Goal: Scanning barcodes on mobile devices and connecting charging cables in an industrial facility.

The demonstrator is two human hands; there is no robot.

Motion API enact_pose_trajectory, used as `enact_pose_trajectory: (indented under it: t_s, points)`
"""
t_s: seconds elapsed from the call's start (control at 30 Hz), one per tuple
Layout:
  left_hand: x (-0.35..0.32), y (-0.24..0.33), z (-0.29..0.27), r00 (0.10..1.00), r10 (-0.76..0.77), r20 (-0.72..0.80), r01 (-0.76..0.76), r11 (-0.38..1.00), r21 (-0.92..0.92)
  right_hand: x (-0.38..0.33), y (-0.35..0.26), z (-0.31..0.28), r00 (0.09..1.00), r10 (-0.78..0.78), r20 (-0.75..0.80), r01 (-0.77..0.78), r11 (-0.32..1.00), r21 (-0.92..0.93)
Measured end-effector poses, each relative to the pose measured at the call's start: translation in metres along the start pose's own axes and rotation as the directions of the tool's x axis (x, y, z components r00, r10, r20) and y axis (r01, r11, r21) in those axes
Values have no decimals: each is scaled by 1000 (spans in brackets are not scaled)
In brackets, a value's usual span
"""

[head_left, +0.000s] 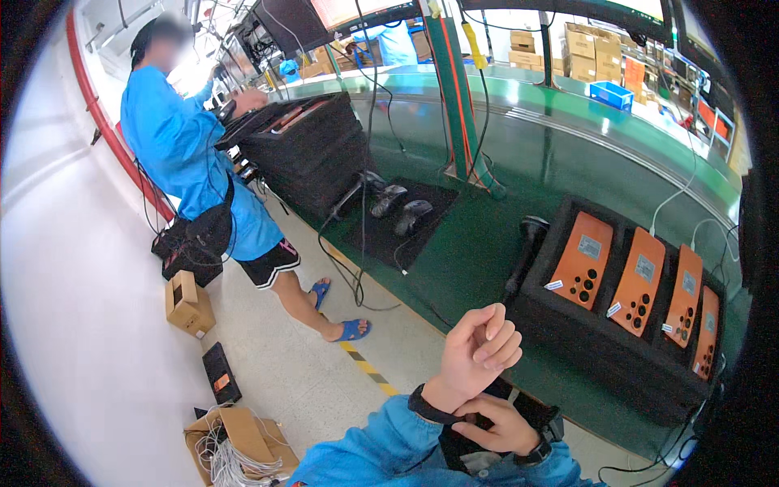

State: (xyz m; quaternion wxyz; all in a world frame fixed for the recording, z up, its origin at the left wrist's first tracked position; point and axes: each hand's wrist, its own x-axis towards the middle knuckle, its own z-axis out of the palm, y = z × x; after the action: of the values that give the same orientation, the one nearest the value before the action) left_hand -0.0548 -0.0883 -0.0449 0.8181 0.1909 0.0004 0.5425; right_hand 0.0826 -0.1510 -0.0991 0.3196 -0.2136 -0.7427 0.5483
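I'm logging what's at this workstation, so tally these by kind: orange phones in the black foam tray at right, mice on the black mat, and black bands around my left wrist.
Orange phones: 4
Mice: 2
Black wrist band: 1
Total: 7

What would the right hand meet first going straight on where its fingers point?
Likely the black band below the left hand; the right hand seems to touch it, though depth is unclear.
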Motion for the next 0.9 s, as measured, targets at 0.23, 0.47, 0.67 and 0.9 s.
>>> enact_pose_trajectory:
  t_s: [0.23,0.47,0.67,0.9]
  points:
    - [-9,23,0,998,51,-27,-50,999,12,-6,-6,-18,964,-143,-223,129,988,-80]
    - [-13,16,1,999,27,45,-27,1000,-13,-9,-11,-3,994,-43,-102,31,993,-112]
    - [-13,7,5,999,14,39,-15,1000,20,-6,-15,17,981,-45,-191,6,980,-201]
    - [-16,5,3,999,30,20,-31,999,22,-5,-11,20,983,-94,-157,53,967,-249]
